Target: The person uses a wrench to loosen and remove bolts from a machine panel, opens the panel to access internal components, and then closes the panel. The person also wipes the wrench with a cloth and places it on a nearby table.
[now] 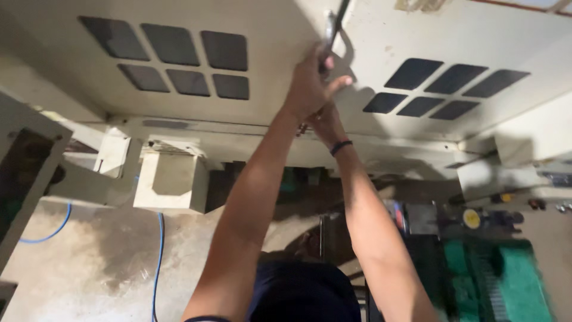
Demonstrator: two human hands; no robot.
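Item: two hands at a metal handle on a cream machine cabinet, seen from a head camera.

Detail: Left hand [310, 83] closed around the lower end of a slim metal handle [331, 33], which stands at the seam between two cream door panels [280, 53]; thumb out to the right. Right hand [325, 122] just below the left, touching it, fingers curled; whether it holds anything cannot be told, being mostly hidden. A dark wristband [340, 146] sits on that wrist. Vent grilles [179, 56] lie left and right of the handle. Below the handle: a cream box bracket [170, 182], a blue cable [158, 256] on the concrete floor, green machine parts [506, 280] lower right. Judged step: working the handle, with the doors appearing shut. The next move would call for a firm grip and steady force at the seam.
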